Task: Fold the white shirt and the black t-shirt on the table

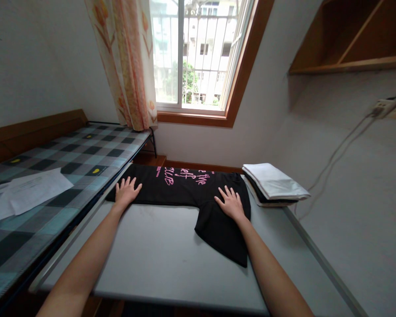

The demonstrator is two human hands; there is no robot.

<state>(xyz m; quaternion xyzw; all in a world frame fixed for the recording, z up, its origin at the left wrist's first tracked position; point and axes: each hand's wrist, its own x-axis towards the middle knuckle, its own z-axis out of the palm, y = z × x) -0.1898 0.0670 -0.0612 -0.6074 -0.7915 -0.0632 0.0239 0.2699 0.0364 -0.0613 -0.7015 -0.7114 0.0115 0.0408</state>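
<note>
A black T-shirt (171, 191) with pink lettering lies sideways across the far part of the light grey table (152, 251), its body folded into a long strip and one sleeve pointing toward me. My left hand (127, 193) lies with spread fingers on the strip's left end, near the hem. On the right, my right hand (230, 203) rests flat with fingers apart on the shirt near the shoulder, just above the sleeve. Neither hand grips the cloth.
Folded clothes (273, 182), white on top, are stacked at the table's far right corner. A bed with a checked cover (112, 149) runs along the left, with papers (36, 191) on it. Behind the table are a window and a curtain (132, 66); a shelf (350, 64) hangs upper right.
</note>
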